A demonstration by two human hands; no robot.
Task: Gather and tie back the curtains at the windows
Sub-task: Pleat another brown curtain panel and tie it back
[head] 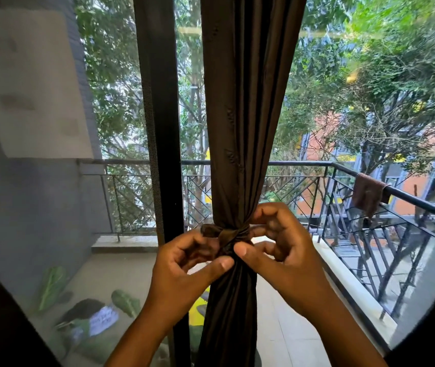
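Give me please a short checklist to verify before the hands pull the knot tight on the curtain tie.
1. Curtain gathered into one bundle at the tie: ok.
2. Tie band wrapped around the bundle: ok on the visible front; the back is hidden.
3. Left hand pinching the tie's end at the knot: ok.
4. Right hand gripping the other side of the tie: ok, fingers curled at the band.
5. Knot fully formed: cannot tell, the fingers cover it.
6. Loose fabric outside the tie: none seen in front.
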